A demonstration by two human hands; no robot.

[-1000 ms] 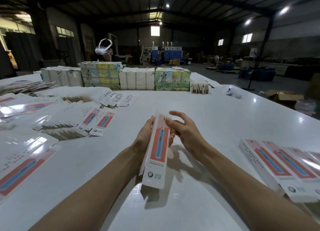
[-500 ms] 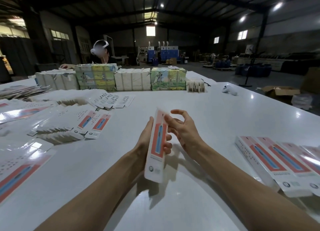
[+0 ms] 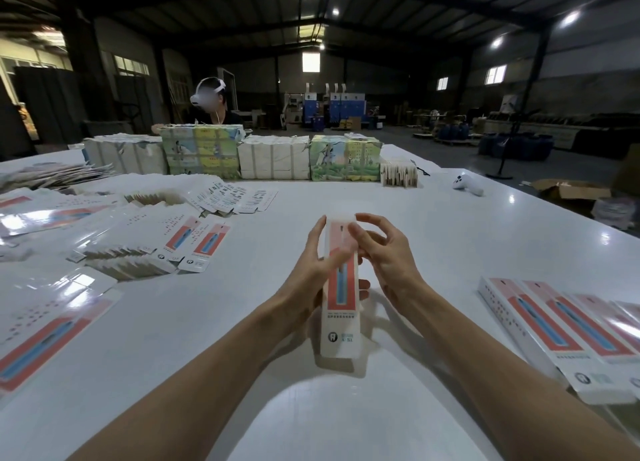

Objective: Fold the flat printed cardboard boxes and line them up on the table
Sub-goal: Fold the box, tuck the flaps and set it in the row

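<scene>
Above table [image 3: 450, 253] | box [image 3: 341, 322] turned face-on | left fingers [image 3: 363, 284] clamp it | right fingers [image 3: 367, 242] pinch top

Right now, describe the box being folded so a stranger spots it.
Near the middle of the white table, the left hand grips a long narrow box while the right hand touches its far end. Unlike the finished boxes lying in a row at right, it alone is held.
</scene>
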